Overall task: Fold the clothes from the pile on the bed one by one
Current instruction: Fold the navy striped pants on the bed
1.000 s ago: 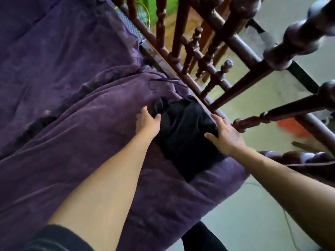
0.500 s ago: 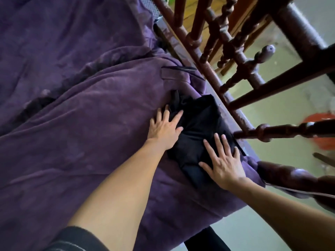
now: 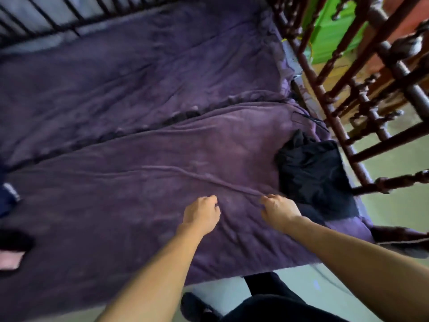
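Half a second back both palms lie flat on the folded black garment; now both are off it. The garment sits alone at right of frame, a squarish dark packet on the purple blanket, close against the turned wooden bed rail, one rumpled corner poking up at its upper left. Left hand and right hand hang low centre, just apart from each other, fingers loosely curled, nothing held in either; right fingertips are near the end of a long blanket crease, contact unclear in the blur. View has swung left, opening up more bed. At far left edge: a scrap of dark blue cloth, with something black and something pink below it, too smeared to name. Reading: this piece looks finished and set aside; the left-edge items are likely the pile, so the next garment should come from there
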### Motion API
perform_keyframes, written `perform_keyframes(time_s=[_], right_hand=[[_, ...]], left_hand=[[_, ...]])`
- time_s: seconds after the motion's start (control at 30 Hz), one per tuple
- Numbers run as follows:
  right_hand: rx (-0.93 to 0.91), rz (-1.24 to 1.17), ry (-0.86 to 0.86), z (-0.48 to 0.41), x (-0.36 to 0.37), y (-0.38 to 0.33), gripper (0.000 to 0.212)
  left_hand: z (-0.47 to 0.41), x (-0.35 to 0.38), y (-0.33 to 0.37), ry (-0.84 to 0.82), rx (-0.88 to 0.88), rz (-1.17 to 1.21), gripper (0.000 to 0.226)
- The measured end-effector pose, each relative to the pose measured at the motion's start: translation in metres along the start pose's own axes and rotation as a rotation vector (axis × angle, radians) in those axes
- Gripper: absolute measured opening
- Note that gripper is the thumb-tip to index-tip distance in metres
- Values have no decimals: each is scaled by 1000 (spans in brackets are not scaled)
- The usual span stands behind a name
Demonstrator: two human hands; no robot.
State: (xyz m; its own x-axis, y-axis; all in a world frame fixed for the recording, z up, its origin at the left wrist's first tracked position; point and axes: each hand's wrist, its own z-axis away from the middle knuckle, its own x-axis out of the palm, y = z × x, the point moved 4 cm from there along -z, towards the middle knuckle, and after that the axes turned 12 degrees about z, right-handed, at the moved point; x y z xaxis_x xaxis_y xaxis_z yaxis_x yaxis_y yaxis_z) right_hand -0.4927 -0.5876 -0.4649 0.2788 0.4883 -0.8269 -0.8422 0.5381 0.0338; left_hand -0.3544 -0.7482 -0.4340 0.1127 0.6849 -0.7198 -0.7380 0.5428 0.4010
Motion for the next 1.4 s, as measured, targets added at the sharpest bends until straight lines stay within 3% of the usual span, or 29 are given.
perform_keyframes(time_s=[0.4,0.6,0.8,1.07,1.4], right_hand=[[-390,80,149,73,-83,-348,29],[-535,127,243,87,-133,-494,27],[-609,113,248,58,-168,-613,26],[-619,100,188,-13,-199,-763,27],[-674,100,178,-61,-255,-939,28]], left_hand=[[266,-80,-301,302,-325,140,25],[359,-139,-420,458,-442,238,24],[394,-189,-517,558,-507,290,26],[398,-260,-651,486,-590,267,31],[408,-353,-809,557,-655,333,28]])
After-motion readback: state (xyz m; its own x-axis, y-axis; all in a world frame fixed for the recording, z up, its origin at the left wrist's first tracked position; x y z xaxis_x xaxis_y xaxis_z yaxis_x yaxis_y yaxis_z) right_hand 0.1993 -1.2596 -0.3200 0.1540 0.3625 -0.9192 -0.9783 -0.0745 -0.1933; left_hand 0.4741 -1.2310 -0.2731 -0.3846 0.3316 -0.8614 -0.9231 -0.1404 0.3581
